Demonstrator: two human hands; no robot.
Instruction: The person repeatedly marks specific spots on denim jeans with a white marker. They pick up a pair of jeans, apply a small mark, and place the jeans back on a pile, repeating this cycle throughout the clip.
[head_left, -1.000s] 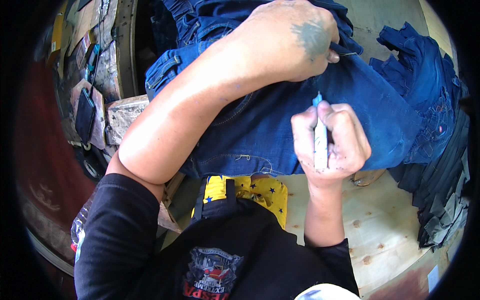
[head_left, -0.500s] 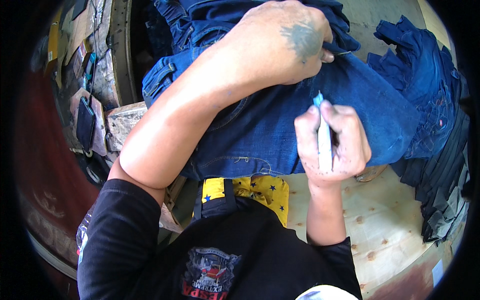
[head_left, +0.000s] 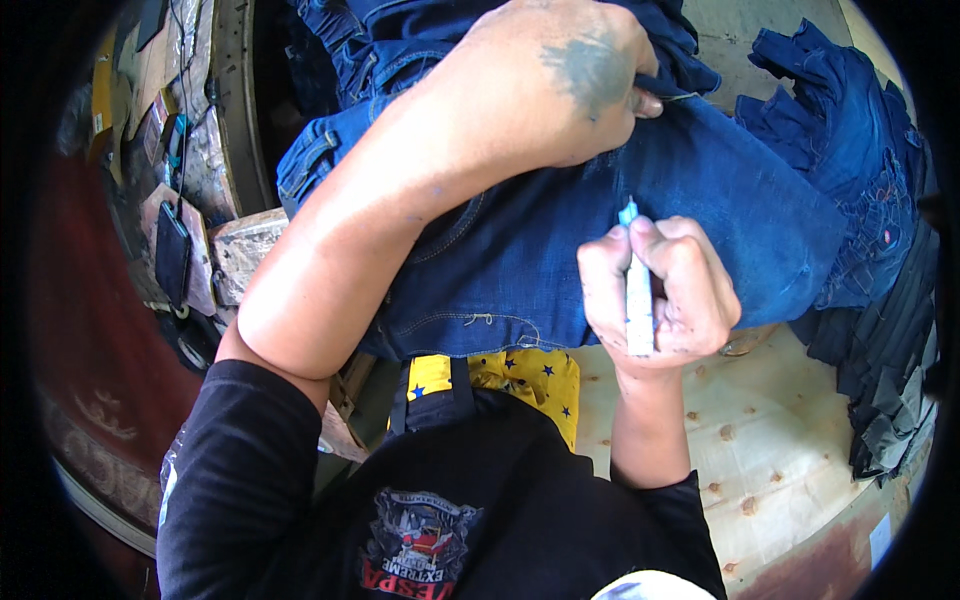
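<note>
A pair of blue jeans (head_left: 530, 265) with a worn, faded leg lies spread in front of me. My left hand (head_left: 590, 85), with a dark grey smudge on its back, is closed on a fold of the denim at the far side; thumb and fingers pinch its edge. My right hand (head_left: 670, 290) is closed round a slim pale tool (head_left: 640, 300) with a light blue end and a short thin tip. That tip points away from me, over the denim and below my left hand. Whether it touches the cloth I cannot tell.
More jeans (head_left: 380, 50) are heaped at the far left, and other dark blue garments (head_left: 850, 170) lie at the right. A worn wooden bench (head_left: 235, 250) stands on the left, with a dark phone-like device (head_left: 172, 255) and cables. Plywood (head_left: 745, 440) lies below at the right.
My right hand has drawn back slightly toward me and to the left with the tool. My left hand has shifted a little left, still gripping the denim.
</note>
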